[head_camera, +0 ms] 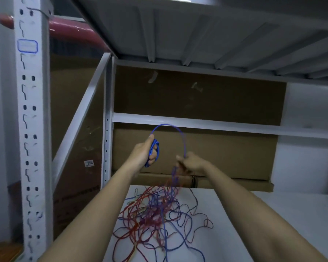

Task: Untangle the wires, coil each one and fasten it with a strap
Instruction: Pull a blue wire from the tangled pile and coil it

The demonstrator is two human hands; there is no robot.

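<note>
The blue wire (180, 135) arcs up between the two raised hands, out over the far edge of the white table (273, 224). The left hand (143, 154) grips a small coil of blue turns (153, 152), fingers curled through the loops and thumb pressed on top. The right hand (192, 163) pinches the free run of the same wire, which drops from there into the tangle of red and blue wires (159, 210) lying on the table near the person.

As I see it, the job now is to feed each new turn cleanly. The right hand ought to draw the wire upward slowly, letting it slide through the fingers so that snags show early, and a red strand seems to be lifting with it just below that hand. Better to shake that loose than to pull hard. New loops should match the ones already held. I see no strap from here. Behind stands grey steel shelving (34, 110) backed with cardboard sheets (206, 99).
</note>
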